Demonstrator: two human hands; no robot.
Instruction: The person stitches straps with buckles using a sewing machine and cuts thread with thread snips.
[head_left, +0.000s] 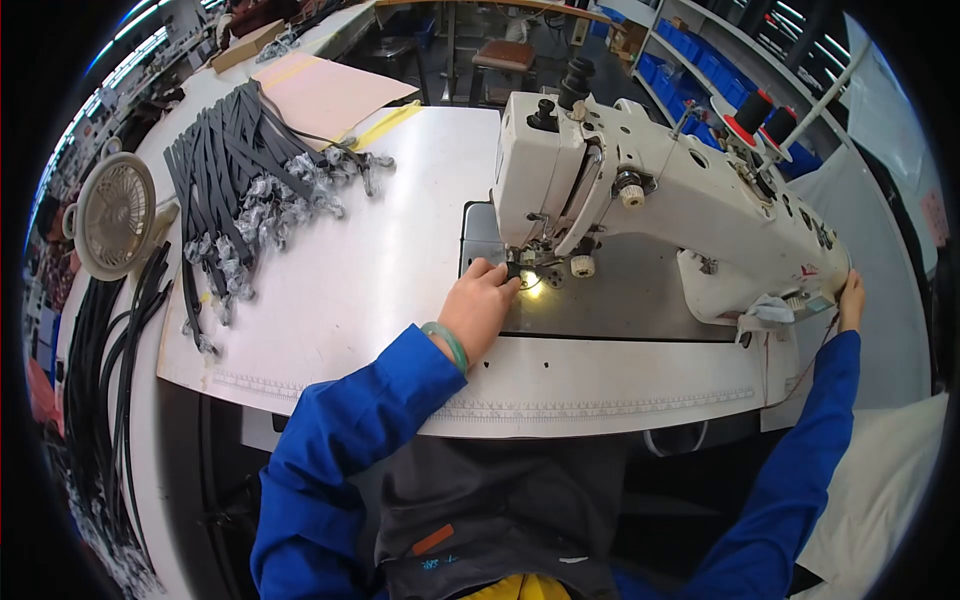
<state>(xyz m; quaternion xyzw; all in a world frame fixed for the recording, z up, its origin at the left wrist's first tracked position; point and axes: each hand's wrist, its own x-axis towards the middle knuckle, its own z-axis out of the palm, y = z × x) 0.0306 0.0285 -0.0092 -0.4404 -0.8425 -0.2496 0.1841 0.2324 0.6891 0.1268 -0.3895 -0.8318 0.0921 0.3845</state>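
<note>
A white industrial sewing machine (640, 150) stands on the table, its small lamp lighting the needle area. My left hand (480, 305) is closed at the presser foot (530, 255), its fingertips pinching a small black piece (514, 270) that they mostly cover. A green bangle (447, 345) circles that wrist. Far to the right, my right hand (851, 302) curls round the end of the machine, where the handwheel sits; the wheel itself is mostly hidden. Several dark grey straps (225, 165) with clear plastic-wrapped ends lie in a pile on the left of the table.
A pale pink sheet (330, 90) lies behind the straps. At the left stands a round white fan (115, 215), above more hanging black straps (95, 370). A printed ruler (600, 407) runs along the table's front edge. Thread spools (752, 112) stand behind the machine.
</note>
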